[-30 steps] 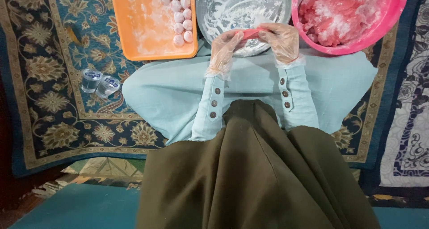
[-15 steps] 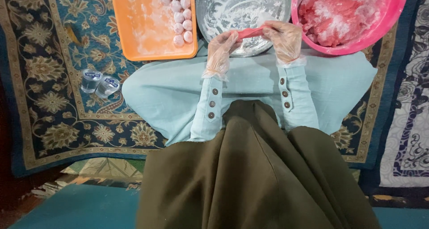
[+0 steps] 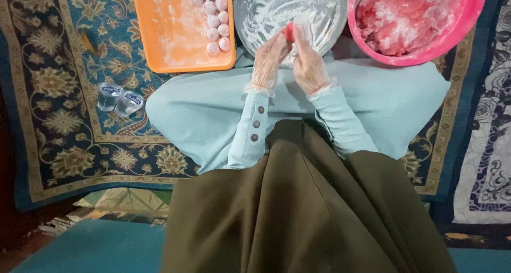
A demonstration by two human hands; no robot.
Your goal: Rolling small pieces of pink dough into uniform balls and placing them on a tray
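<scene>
Blue and gold patterned carpet [image 3: 58,108] covers the floor under everything. On it, the pink bowl [image 3: 468,22] at upper right holds a mass of pink mixture dusted with white. Beside it sits the metal bowl [image 3: 250,17], its inside smeared with flour, and to the left the orange tray [image 3: 165,60] carries a column of floured balls [image 3: 215,20] along its right edge. Two small clear plastic cups [image 3: 117,100] lie on the carpet, well apart from the tray.

Above the metal bowl, the left hand [image 3: 269,57] and right hand [image 3: 308,62], both in thin clear gloves, press palm to palm around a small pink piece of mixture [image 3: 288,32] that peeks out near the fingertips. To shape it well, I judge light, even pressure with circling palms is best, kept over the bowl so loose flour falls inside.
</scene>
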